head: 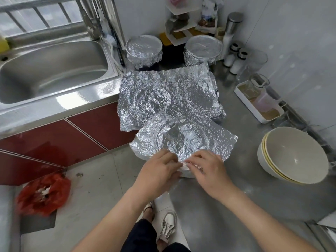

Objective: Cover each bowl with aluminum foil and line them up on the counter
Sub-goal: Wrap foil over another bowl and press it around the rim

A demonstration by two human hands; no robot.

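Observation:
A crinkled foil sheet lies over a bowl at the near edge of the steel counter; the bowl's round rim shows through it. My left hand and my right hand both pinch the sheet's near edge, folding it down over the rim. Behind it a larger foil sheet drapes over what looks like two more bowls. Two tightly foil-covered bowls stand at the back, one on the left and one on the right.
A stack of uncovered cream bowls sits on the counter at the right. A white tray with glasses and shakers line the right wall. The sink is to the left. A red bag lies on the floor.

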